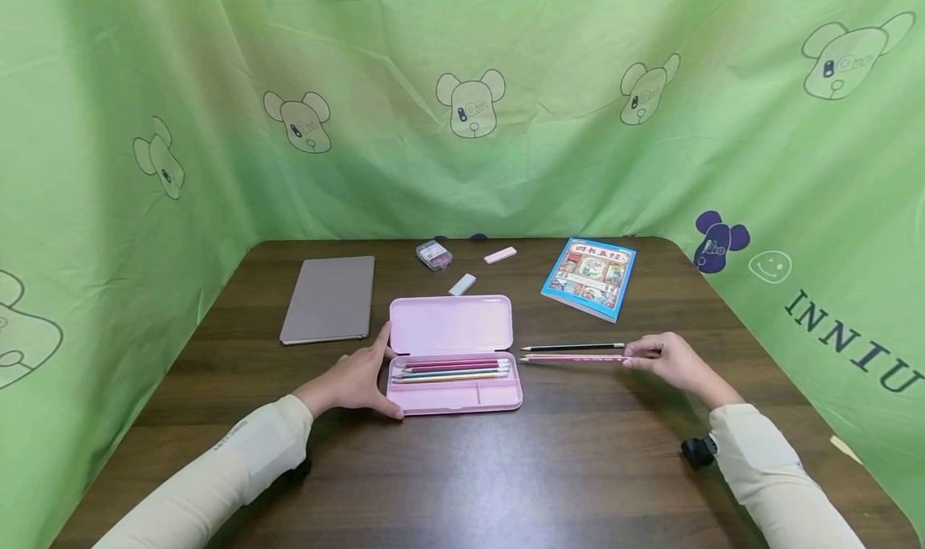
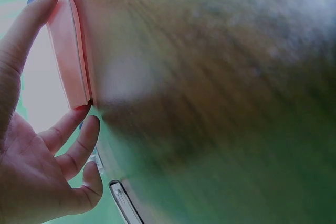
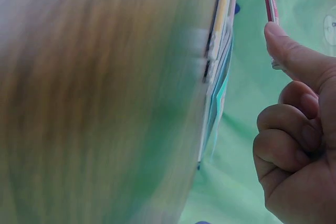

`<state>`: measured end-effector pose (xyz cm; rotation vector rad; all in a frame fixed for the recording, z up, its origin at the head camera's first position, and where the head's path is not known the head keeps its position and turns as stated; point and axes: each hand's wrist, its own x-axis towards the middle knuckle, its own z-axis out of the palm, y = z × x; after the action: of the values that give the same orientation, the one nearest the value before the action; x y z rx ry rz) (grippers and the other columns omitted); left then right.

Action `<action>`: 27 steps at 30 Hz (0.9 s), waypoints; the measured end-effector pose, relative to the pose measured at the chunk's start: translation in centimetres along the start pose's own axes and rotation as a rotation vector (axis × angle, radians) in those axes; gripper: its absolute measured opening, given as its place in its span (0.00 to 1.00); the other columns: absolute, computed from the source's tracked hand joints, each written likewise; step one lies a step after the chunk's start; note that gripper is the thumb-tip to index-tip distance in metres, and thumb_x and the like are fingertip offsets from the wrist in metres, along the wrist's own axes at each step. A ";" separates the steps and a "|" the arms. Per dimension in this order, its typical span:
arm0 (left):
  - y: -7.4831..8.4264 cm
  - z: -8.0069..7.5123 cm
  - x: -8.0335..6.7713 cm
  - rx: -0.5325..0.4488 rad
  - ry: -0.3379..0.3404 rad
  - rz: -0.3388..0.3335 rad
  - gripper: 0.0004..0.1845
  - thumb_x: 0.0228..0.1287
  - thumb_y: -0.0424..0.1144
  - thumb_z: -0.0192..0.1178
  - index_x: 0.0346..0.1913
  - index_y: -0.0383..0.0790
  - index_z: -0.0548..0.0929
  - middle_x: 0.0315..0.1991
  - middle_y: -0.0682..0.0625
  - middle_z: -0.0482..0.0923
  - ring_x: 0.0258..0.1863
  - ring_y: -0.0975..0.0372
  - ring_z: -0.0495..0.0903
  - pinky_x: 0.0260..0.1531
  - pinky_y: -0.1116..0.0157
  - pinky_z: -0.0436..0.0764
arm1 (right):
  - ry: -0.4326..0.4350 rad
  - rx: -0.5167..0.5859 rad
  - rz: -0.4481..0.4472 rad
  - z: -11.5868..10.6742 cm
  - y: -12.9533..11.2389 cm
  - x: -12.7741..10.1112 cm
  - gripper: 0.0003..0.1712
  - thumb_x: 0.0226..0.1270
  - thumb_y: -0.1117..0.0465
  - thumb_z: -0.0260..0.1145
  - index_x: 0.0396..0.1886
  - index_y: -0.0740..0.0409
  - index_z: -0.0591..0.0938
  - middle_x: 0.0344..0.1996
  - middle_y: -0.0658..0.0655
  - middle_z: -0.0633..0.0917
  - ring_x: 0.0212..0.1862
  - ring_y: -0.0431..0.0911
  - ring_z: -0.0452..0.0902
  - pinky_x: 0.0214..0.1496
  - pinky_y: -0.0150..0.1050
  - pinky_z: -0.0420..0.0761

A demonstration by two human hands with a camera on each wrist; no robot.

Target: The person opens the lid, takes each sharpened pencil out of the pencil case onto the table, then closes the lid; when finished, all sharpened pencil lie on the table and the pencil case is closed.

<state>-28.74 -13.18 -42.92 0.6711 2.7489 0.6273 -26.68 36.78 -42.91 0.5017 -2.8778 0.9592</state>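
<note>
A pink pencil case point(image 1: 499, 399) lies with its lid point(image 1: 450, 324) raised, several pencils point(image 1: 451, 370) in its long back compartment. My left hand point(image 1: 356, 378) holds the case's left end, thumb at the front corner and index finger towards the back. The left wrist view shows that thumb on the case's side wall point(image 2: 68, 51). To the right of the case, my right hand point(image 1: 668, 359) pinches a pink pencil point(image 1: 571, 359) near its end, between thumb and finger. Its other fingers are curled in the right wrist view. Just behind lies a black pencil point(image 1: 574, 347).
A grey flat notebook or tablet point(image 1: 330, 300) lies left. Behind the case are a small clear box point(image 1: 433, 254), a white block point(image 1: 462, 284) and a pink block point(image 1: 500, 255). A blue-bordered book point(image 1: 591, 278) lies back right. Green curtains point(image 1: 390, 172) surround the table point(image 1: 462, 485).
</note>
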 end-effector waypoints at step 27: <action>-0.1 -0.1 0.0 -0.001 0.005 0.010 0.76 0.27 0.66 0.73 0.72 0.32 0.35 0.57 0.50 0.74 0.59 0.52 0.69 0.54 0.41 0.64 | -0.109 -0.323 0.095 -1.0 -1.6 1.8 0.06 0.54 0.64 0.68 0.32 0.58 0.86 0.32 0.58 0.86 0.35 0.49 0.79 0.39 0.50 0.76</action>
<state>-28.76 -13.28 -42.90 0.6849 2.7506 0.6336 -27.86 35.70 -40.87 0.4034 -3.0921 0.4706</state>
